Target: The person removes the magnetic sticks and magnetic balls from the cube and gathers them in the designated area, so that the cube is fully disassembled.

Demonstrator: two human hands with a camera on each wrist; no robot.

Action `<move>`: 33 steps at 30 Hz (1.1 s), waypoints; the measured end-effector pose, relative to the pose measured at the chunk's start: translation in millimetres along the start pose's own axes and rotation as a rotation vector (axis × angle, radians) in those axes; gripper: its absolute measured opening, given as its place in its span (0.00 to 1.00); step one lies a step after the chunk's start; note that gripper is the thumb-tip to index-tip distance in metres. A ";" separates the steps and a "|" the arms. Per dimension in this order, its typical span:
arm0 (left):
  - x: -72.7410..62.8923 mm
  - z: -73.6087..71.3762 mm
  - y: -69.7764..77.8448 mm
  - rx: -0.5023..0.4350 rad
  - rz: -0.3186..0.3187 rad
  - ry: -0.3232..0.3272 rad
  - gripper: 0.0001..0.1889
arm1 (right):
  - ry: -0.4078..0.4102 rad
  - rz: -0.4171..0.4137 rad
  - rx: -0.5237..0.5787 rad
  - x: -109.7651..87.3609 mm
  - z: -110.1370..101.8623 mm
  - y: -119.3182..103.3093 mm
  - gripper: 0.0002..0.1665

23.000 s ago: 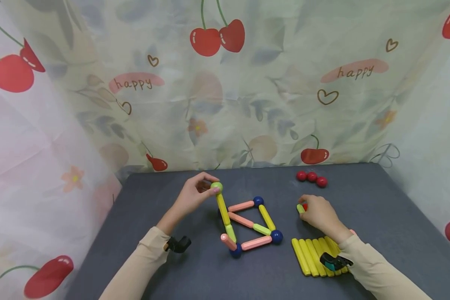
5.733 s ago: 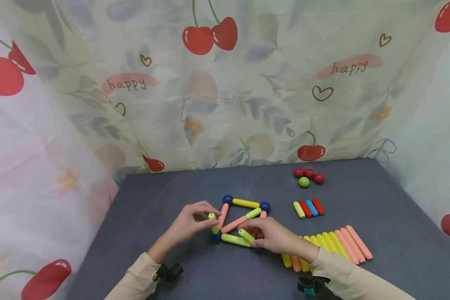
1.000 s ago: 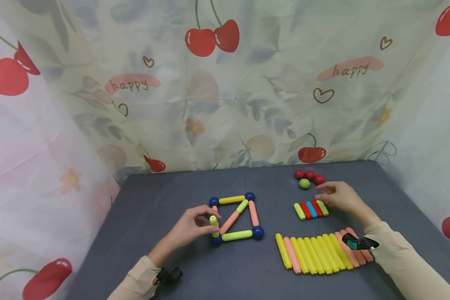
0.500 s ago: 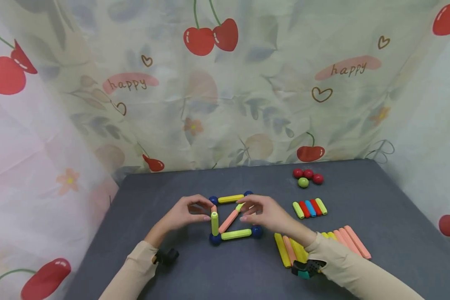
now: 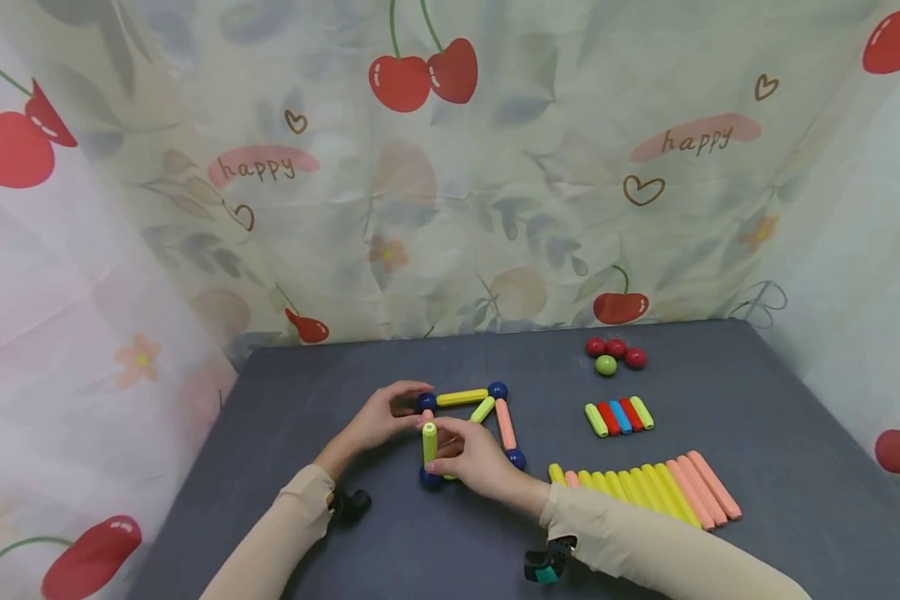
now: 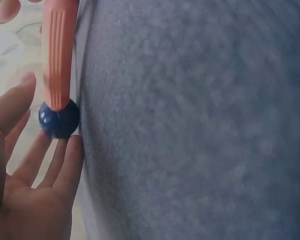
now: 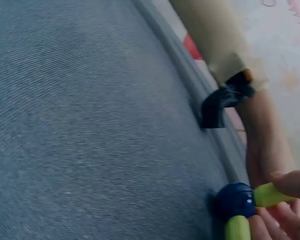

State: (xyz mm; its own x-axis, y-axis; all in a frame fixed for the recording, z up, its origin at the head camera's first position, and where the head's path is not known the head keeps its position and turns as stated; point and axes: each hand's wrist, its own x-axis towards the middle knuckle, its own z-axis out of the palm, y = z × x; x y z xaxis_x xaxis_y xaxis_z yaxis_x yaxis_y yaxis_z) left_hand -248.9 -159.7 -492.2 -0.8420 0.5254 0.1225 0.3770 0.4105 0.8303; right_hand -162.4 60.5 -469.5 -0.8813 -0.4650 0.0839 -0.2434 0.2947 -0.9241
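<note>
A cherry-print cloth (image 5: 495,167) hangs behind and beside the dark grey surface (image 5: 757,400). On it, toward 6 o'clock and left of centre, lies the flat frame of sticks and balls (image 5: 487,408): a yellow stick (image 5: 461,397) runs along its far edge between two dark blue balls, a salmon stick (image 5: 505,423) runs down its right side to another blue ball (image 5: 517,459), and a short lime stick (image 5: 483,409) slants inward from the far edge. At the frame's 7 o'clock corner a lime stick (image 5: 429,443) stands upright on a blue ball (image 5: 428,478).

The right hand (image 5: 474,458) lies across the near part of the frame, its fingers curled about the upright lime stick; the right wrist view shows fingertips (image 7: 290,185) pinching a lime piece beside the corner ball. The left hand (image 5: 386,414) is at the frame's 10 o'clock corner, fingers loosely bent around the far-left blue ball (image 5: 425,402), touching it without a firm grip

At 4 o'clock a row of long yellow and salmon sticks (image 5: 645,492) lies side by side. At 3 o'clock sit four short sticks (image 5: 619,416), lime, red, blue, lime. At 2 o'clock are three red balls (image 5: 616,350) with a green ball (image 5: 606,365) touching them
</note>
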 end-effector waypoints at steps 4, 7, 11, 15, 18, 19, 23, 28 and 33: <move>2.4 2.3 -0.1 0.007 -0.031 -0.021 0.25 | 0.054 -0.022 -0.035 -1.1 6.1 -0.2 0.29; 2.6 3.1 4.2 0.018 -0.057 -0.024 0.25 | 0.096 -0.021 -0.043 -2.6 9.6 -0.2 0.28; 0.3 3.0 18.3 0.002 -0.085 -0.030 0.25 | 0.124 -0.038 -0.070 -5.7 13.9 0.1 0.27; 2.8 5.3 11.8 0.003 -0.085 -0.024 0.25 | 0.135 -0.118 -0.103 -10.0 18.4 -1.0 0.26; 4.6 6.4 3.6 0.015 -0.080 -0.011 0.24 | 0.154 -0.169 -0.108 -12.4 20.9 -2.5 0.26; 4.9 6.1 2.6 0.018 -0.081 -0.010 0.24 | 0.161 -0.172 -0.107 -13.1 20.9 -3.5 0.25; 5.4 5.1 1.2 0.021 -0.093 -0.011 0.24 | 0.144 -0.127 -0.070 -17.2 17.1 -7.0 0.24; 4.9 4.5 3.4 0.015 -0.126 -0.021 0.24 | 0.097 -0.010 -0.029 -28.0 3.1 -9.5 0.22; 4.7 4.1 3.6 0.020 -0.154 -0.020 0.24 | 0.134 0.072 -0.055 -40.9 -20.4 -11.0 0.18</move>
State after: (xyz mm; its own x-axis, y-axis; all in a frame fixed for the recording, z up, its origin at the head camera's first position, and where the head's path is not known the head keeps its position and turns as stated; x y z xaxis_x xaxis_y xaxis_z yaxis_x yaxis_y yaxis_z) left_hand -249.9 -152.7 -490.9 -0.8827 0.4696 -0.0160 0.2518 0.5016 0.8277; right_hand -131.9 93.3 -455.1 -0.9425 -0.3266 0.0703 -0.1961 0.3703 -0.9080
